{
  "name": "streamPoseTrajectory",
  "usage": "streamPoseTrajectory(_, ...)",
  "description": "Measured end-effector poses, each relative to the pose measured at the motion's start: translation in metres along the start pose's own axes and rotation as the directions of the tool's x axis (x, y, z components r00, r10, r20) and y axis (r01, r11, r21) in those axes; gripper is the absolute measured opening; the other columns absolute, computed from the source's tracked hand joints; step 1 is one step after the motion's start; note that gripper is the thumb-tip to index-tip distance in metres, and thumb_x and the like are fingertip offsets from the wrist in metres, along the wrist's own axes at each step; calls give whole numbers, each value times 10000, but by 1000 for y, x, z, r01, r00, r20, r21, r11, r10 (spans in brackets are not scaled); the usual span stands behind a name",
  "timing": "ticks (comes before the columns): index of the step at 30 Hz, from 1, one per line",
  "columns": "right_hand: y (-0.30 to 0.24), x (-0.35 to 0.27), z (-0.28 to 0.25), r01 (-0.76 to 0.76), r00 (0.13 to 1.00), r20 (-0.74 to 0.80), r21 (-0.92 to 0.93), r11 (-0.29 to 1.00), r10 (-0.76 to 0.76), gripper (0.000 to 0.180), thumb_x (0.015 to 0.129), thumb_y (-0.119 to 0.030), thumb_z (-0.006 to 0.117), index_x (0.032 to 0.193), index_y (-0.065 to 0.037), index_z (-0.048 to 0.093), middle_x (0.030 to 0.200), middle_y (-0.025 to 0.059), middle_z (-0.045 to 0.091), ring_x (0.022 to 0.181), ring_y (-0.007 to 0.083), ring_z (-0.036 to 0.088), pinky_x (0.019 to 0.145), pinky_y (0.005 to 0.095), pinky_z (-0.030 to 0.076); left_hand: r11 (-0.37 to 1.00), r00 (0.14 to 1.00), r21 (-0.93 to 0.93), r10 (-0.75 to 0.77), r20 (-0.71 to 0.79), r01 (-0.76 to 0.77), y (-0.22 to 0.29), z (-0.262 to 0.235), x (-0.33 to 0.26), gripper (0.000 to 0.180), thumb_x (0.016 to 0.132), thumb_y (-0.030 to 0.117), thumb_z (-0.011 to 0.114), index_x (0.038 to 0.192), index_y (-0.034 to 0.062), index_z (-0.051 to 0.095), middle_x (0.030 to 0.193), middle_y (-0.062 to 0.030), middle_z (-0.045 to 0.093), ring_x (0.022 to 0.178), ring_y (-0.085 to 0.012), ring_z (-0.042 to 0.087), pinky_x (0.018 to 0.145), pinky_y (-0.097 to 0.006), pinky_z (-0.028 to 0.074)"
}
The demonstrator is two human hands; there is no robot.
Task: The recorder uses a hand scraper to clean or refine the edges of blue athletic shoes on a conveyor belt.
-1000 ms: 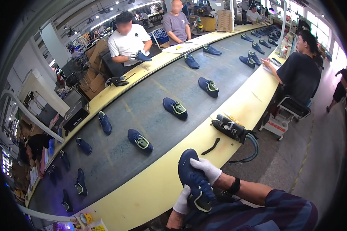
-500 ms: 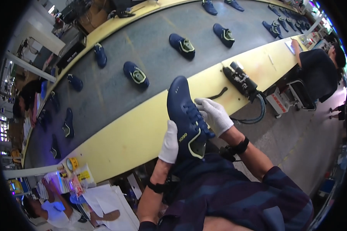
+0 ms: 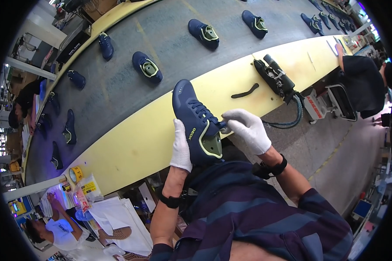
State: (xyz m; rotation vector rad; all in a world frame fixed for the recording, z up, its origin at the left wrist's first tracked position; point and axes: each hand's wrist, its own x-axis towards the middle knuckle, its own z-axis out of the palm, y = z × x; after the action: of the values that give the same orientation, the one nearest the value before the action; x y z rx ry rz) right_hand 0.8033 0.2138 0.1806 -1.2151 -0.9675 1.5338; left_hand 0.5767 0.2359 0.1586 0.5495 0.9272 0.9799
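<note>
A navy blue lace-up sneaker (image 3: pixel 189 106) with lime collar trim is held in front of me, its toe pointing away over the yellow ledge. My left hand (image 3: pixel 181 150), in a white knit glove, grips it along the left side, thumb up; the other fingers are hidden behind the shoe. My right hand (image 3: pixel 249 130), gloved the same way, is closed in a pinch at the top of the tongue (image 3: pixel 217 126), below the tied laces. An olive insole shows inside the opening.
Beyond the yellow ledge (image 3: pixel 126 152), a grey conveyor belt (image 3: pixel 102 113) carries several matching shoes. A black tool with a hose (image 3: pixel 278 80) and a black strip (image 3: pixel 245 91) lie on the ledge. Yellow tape (image 3: pixel 76 174) stands lower left. A seated person (image 3: pixel 365 82) is at the right.
The shoe has shifted left and tilted a little in my hands. My right hand has gone from beside the laces to the tongue top. The surroundings have shifted in view.
</note>
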Motion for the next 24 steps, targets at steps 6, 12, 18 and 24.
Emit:
streamPoseTrajectory(6,-17,11,16,439,896,213,-555,707,-389,328,885,-53,797,1196,-30,695,1008,114,713,844,211,724,782,337,584,985,996,-146,-90,-16,87,-4,-4,2,741,1135,619,283,1504,21,518,1363,-165,668,1221,-296,682,1058,-430,573)
streamPoseTrajectory(12,-16,30,14,508,857,329,-668,544,-396,314,868,-91,807,1153,-68,678,999,149,713,840,331,737,734,408,589,946,971,-230,-237,-10,229,-1,4,-5,708,1128,621,315,1484,54,546,1321,-134,683,1163,-264,703,990,-412,608)
streamPoseTrajectory(18,-18,56,16,587,809,527,-742,323,-261,244,924,-104,692,1163,-61,671,1002,178,712,862,383,735,733,464,589,918,936,-195,-351,2,345,-9,-8,0,705,1112,636,345,1488,72,538,1283,-120,693,1106,-241,720,807,-425,662)
streamPoseTrajectory(24,-16,75,24,609,792,596,-759,228,-130,221,864,-43,662,1085,-44,650,883,199,706,775,419,723,694,490,584,906,930,-220,-366,21,361,-2,-5,1,678,1086,671,366,1396,108,584,1161,-123,726,861,-273,757,535,-427,608)
